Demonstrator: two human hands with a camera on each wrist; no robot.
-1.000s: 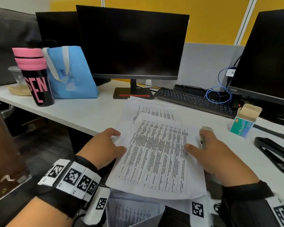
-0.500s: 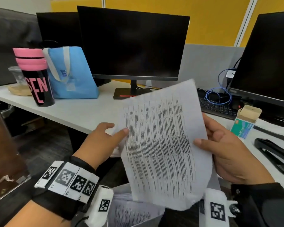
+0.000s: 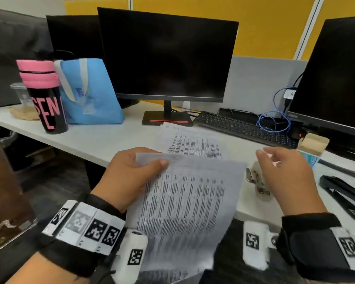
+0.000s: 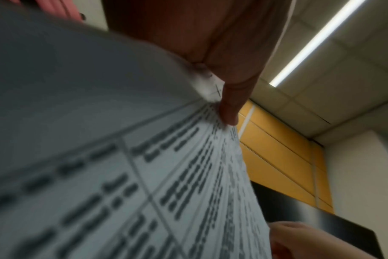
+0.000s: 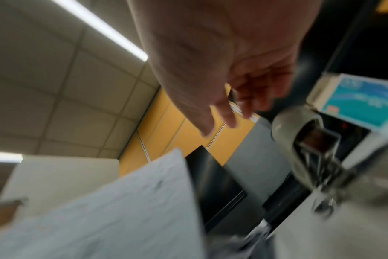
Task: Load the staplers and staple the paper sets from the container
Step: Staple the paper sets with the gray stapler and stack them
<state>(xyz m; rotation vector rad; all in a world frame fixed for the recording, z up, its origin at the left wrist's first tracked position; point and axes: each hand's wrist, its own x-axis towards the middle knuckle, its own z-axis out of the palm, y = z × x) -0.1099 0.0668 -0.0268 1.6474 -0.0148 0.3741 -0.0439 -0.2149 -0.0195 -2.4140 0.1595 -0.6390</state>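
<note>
The left hand (image 3: 129,175) pinched a paper set (image 3: 184,210) at its top corner, thumb on top, holding it above the worktop (image 3: 103,140) edge. More printed sheets (image 3: 193,144) lay flat at the set's 12 o'clock. The right hand (image 3: 285,177) hovered at its 3 o'clock, fingers loosely spread, holding nothing, just over a pale stapler (image 3: 258,183) on the worktop. A black stapler (image 3: 344,193) lay further toward 3 o'clock, a staple box (image 3: 312,146) at 2 o'clock.
</note>
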